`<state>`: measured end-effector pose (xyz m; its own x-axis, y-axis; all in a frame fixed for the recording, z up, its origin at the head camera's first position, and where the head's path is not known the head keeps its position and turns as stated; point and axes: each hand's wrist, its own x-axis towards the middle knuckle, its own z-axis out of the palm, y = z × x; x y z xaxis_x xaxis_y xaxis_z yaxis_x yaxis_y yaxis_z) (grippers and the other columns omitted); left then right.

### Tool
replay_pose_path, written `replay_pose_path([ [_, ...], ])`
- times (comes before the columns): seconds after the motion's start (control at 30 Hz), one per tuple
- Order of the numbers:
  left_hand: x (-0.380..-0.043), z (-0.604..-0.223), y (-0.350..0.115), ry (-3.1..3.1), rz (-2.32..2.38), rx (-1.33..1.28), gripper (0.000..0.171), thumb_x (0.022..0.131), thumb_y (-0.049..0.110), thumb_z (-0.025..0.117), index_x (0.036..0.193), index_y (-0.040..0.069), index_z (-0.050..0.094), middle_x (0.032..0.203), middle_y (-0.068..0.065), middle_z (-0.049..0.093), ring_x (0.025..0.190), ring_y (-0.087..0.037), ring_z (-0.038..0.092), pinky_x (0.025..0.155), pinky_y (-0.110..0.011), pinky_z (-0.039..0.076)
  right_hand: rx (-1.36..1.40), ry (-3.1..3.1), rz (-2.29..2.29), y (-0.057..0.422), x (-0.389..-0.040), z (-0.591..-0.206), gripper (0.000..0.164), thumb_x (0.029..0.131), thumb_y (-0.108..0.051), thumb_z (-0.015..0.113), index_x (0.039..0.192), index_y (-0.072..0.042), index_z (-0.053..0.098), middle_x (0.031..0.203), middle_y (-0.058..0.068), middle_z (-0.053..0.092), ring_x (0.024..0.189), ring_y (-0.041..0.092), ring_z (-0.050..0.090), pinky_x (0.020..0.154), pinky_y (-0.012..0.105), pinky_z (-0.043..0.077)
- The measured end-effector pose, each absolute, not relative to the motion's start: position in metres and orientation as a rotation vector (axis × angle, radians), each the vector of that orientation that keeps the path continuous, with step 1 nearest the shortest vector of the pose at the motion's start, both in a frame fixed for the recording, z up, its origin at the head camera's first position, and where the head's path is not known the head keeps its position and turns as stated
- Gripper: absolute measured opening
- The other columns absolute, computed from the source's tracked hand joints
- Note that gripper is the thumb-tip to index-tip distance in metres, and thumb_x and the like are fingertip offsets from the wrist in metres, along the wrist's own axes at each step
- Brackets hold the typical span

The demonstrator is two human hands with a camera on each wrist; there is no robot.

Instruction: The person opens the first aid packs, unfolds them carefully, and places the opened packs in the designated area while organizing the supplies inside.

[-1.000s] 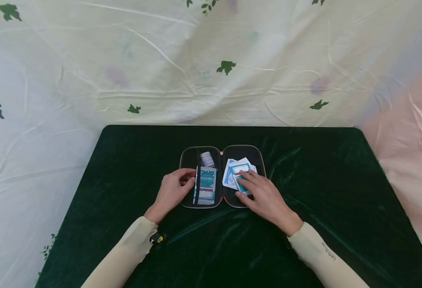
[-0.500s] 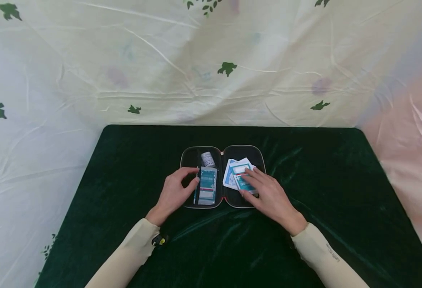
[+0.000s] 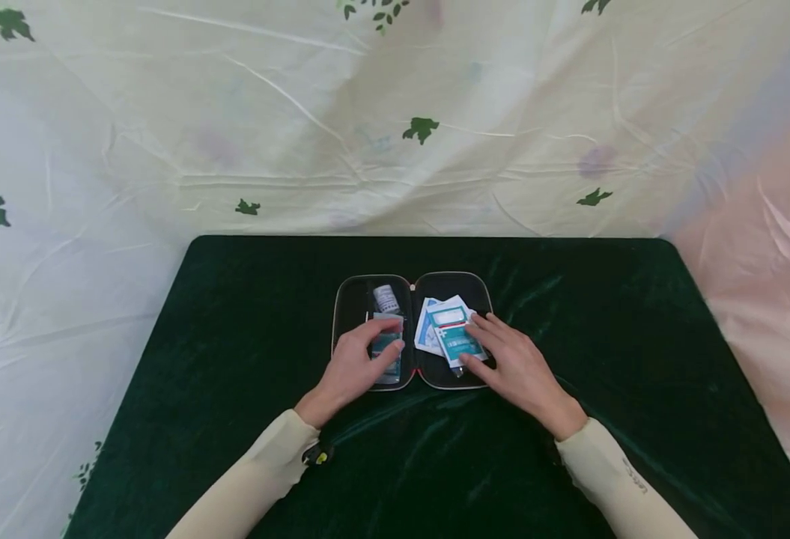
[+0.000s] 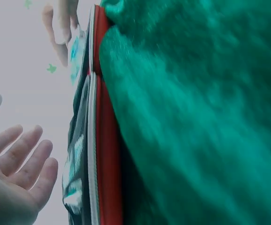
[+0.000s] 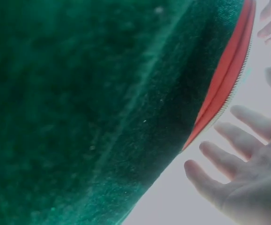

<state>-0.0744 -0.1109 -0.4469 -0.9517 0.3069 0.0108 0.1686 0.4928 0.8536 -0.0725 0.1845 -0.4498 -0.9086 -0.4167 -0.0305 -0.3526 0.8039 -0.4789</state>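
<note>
A zip case [image 3: 343, 303] lies spread open, black inside and red outside in the left wrist view. In its left half are a small white labelled cylinder [image 3: 386, 299] and a teal packet [image 3: 387, 367], partly covered by my left hand [image 3: 350, 367]. That hand hovers over the packet, fingers bent loosely and apart from the thumb. White-and-teal packets [image 3: 453, 329] overlap in the right half. My right hand [image 3: 523, 367] is at their right edge, fingers extended; whether the fingertips touch the top packet cannot be told. Both wrist views show spread fingers holding nothing.
A dark green velvet cloth [image 3: 266, 299] covers the table under the case. Behind it hangs a pale curtain [image 3: 300, 112] with green leaf shapes. A pink curtain [image 3: 772, 299] hangs at the right.
My left hand has moved right from the case's left edge to above the teal packet. My right hand has drawn back slightly to the right, exposing more of the top packet.
</note>
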Motion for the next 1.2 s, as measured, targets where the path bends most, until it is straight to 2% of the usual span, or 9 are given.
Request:
replay_pose_path([
  [0.3, -0.079, -0.443, -0.088, 2.460, 1.550, 0.434, 0.038, 0.103, 0.027, 0.062, 0.136, 0.010, 0.065, 0.125, -0.002, 0.072, 0.113, -0.016, 0.066, 0.094, -0.041, 0.056, -0.657, 2.845, -0.680, 0.179, -0.072, -0.453, 0.060, 0.100, -0.045, 0.067, 0.148, -0.010, 0.058, 0.159, 0.014, 0.046, 0.150, 0.038, 0.035, 0.112, 0.066, 0.035],
  [0.67, -0.086, -0.442, -0.083, 2.298, 1.596, 0.150, 0.038, 0.104, 0.035, 0.061, 0.134, 0.011, 0.067, 0.120, -0.005, 0.073, 0.113, -0.020, 0.069, 0.102, -0.045, 0.053, -0.696, 2.842, -0.671, 0.172, -0.068, -0.452, 0.060, 0.099, -0.047, 0.067, 0.147, -0.012, 0.059, 0.157, 0.013, 0.048, 0.150, 0.036, 0.035, 0.114, 0.065, 0.034],
  [0.93, -0.090, -0.441, -0.087, 2.077, 1.691, 0.019, 0.039, 0.105, 0.028, 0.059, 0.135, 0.003, 0.064, 0.116, -0.010, 0.074, 0.109, -0.023, 0.069, 0.098, -0.040, 0.055, -0.702, 2.850, -0.639, 0.167, -0.066, -0.450, 0.060, 0.099, -0.049, 0.066, 0.146, -0.012, 0.060, 0.156, 0.013, 0.050, 0.149, 0.037, 0.037, 0.114, 0.067, 0.031],
  [1.2, -0.095, -0.442, -0.087, 2.075, 1.649, -0.008, 0.040, 0.104, 0.028, 0.061, 0.136, 0.004, 0.064, 0.117, -0.009, 0.075, 0.108, -0.022, 0.070, 0.098, -0.041, 0.055, -0.738, 2.836, -0.632, 0.164, -0.063, -0.449, 0.060, 0.100, -0.051, 0.064, 0.146, -0.014, 0.060, 0.155, 0.011, 0.052, 0.148, 0.036, 0.039, 0.115, 0.069, 0.029],
])
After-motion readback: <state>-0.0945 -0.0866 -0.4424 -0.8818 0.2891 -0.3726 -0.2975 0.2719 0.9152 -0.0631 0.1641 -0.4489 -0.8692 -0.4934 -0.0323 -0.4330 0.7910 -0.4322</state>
